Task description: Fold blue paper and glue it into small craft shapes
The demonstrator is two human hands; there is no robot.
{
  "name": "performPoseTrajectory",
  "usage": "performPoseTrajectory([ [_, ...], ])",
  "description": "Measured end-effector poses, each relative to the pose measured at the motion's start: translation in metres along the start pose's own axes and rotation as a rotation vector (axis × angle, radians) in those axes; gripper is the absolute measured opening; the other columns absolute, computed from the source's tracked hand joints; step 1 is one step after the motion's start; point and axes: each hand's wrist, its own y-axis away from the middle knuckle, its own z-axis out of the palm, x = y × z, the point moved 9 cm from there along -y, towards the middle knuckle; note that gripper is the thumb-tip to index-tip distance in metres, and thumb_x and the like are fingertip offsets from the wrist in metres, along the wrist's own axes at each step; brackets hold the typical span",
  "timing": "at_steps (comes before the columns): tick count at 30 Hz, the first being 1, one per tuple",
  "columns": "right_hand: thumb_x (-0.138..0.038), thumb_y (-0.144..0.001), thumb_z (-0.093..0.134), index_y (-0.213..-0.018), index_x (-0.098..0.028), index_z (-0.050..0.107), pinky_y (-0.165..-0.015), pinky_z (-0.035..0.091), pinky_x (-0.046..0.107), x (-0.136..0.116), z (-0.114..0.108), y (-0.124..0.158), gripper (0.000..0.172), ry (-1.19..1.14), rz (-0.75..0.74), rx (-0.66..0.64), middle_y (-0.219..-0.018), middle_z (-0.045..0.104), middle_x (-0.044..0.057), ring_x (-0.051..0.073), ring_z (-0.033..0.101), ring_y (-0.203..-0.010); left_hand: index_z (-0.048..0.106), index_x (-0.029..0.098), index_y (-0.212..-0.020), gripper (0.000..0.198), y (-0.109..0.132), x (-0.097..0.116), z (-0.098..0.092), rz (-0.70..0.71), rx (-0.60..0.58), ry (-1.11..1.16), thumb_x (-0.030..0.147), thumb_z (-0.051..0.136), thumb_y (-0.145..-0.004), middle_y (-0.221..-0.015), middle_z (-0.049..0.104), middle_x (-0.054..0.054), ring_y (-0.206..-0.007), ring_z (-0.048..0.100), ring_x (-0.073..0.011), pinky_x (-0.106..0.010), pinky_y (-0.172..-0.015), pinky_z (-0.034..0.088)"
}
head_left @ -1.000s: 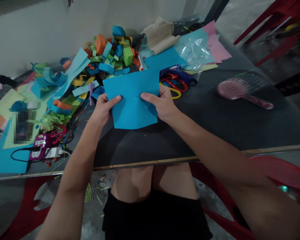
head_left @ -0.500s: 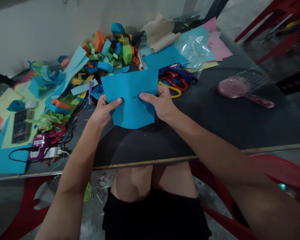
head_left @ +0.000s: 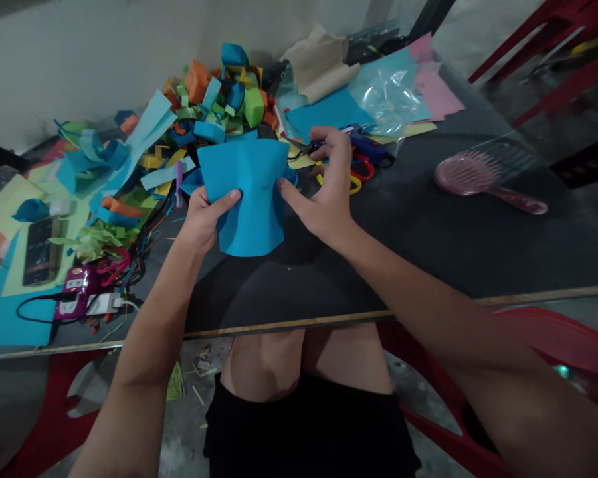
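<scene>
A piece of blue paper (head_left: 249, 206), creased down its middle and bent back at the sides, is held up above the dark table. My left hand (head_left: 204, 216) pinches its left side, thumb on the front and fingers hidden behind. At the right edge is my right hand (head_left: 329, 189), its fingers raised and spread apart; the thumb tip is at or very near the paper. Behind that hand lie scissors with yellow handles (head_left: 355, 184), scissors with red handles (head_left: 363, 166) and a dark blue glue gun (head_left: 371, 147).
Folded paper pieces (head_left: 219, 99) in several colours are heaped at the back. A pink hairbrush (head_left: 463, 176) lies right. On the left are a phone (head_left: 40, 251), a purple box with cables (head_left: 80, 285) and paper scraps. The table's front edge (head_left: 289, 324) runs above my knees.
My right hand has loosened from the paper's right side and spread its fingers. The paper has bent narrower, its right side folding back, while my left hand keeps its hold.
</scene>
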Motion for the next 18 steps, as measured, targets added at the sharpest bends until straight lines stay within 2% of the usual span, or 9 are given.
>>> performPoseTrajectory([
  [3, -0.048, -0.09, 0.06, -0.126, -0.03, 0.048, -0.096, 0.053, 0.056, -0.024, 0.004, 0.001, 0.042, 0.093, -0.193, -0.096, -0.127, 0.056, 0.01, 0.031, 0.056, -0.119, 0.072, 0.02, -0.095, 0.048, 0.001, 0.002, 0.001, 0.002, 0.008, -0.006, 0.053, 0.086, -0.063, -0.096, 0.077, -0.005, -0.112, 0.069, -0.0336, -0.045, -0.093, 0.06],
  [7, -0.046, -0.094, 0.053, -0.119, -0.029, 0.052, -0.09, 0.055, 0.053, -0.031, 0.022, 0.008, 0.029, 0.066, -0.319, -0.227, -0.11, 0.061, 0.008, 0.027, 0.062, -0.105, 0.071, 0.019, -0.088, 0.046, 0.002, -0.004, 0.004, -0.045, 0.006, -0.01, 0.053, 0.087, -0.062, -0.088, 0.077, -0.004, -0.098, 0.073, -0.0311, -0.042, -0.085, 0.063],
  [11, -0.045, -0.097, 0.049, -0.117, -0.03, 0.051, -0.089, 0.056, 0.051, -0.029, 0.025, 0.009, 0.026, 0.029, -0.365, -0.236, -0.106, 0.062, 0.006, 0.023, 0.064, -0.098, 0.07, 0.019, -0.085, 0.045, 0.001, -0.011, 0.006, -0.078, -0.005, -0.001, 0.054, 0.086, -0.062, -0.082, 0.076, -0.003, -0.087, 0.075, -0.0281, -0.039, -0.079, 0.065],
  [18, -0.046, -0.095, 0.05, -0.103, -0.028, 0.056, -0.087, 0.056, 0.051, -0.032, 0.023, 0.007, 0.02, 0.083, -0.311, -0.235, -0.092, 0.065, 0.005, 0.023, 0.064, -0.088, 0.072, 0.019, -0.082, 0.042, 0.001, -0.019, 0.011, -0.093, -0.033, 0.035, 0.053, 0.086, -0.063, -0.082, 0.077, -0.003, -0.082, 0.075, -0.026, -0.037, -0.076, 0.064],
])
